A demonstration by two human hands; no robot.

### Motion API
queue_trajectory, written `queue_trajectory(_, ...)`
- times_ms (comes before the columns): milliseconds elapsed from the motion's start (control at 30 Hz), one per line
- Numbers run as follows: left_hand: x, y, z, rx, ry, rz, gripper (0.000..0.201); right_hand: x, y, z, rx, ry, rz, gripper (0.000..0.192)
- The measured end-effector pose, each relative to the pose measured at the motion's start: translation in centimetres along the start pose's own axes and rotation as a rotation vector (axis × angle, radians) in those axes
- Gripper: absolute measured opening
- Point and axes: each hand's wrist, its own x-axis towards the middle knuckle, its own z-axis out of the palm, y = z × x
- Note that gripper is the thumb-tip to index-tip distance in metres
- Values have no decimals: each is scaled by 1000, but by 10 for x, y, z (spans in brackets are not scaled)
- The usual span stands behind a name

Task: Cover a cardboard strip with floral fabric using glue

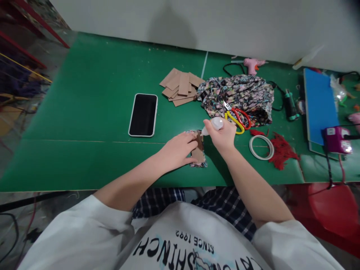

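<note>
A small rectangle of brown cardboard (198, 149) with floral fabric around its edges lies on the green table. My left hand (180, 150) rests on its left side, fingers stretched over the upper part and the thumb near the lower part. My right hand (225, 137) is wrapped round a white squeeze bottle (217, 123), which looks like glue. The bottle is tilted, its nozzle at the cardboard's upper right edge. Just beyond that hand, scissors (238, 119) with red and yellow handles lie partly on a crumpled floral cloth (239, 93).
Loose cardboard strips (180, 87) are piled behind my hands. A phone (143, 115) lies to the left. Rightward are a tape roll (261, 147), red scraps (282, 152), a green-handled tool (290, 106), a blue board (321, 108) and a purple device (338, 140). A pink glue gun (253, 65) lies near the wall.
</note>
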Motion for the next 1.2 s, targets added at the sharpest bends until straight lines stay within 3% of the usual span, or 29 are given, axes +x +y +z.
queue_trajectory(933, -1, 0, 0, 1, 22, 5, 35, 10, -1, 10, 6, 23, -31, 46)
queue_trajectory(1200, -1, -2, 3, -36, 27, 13, 35, 2, 5, 6, 150, 39, 230, 44)
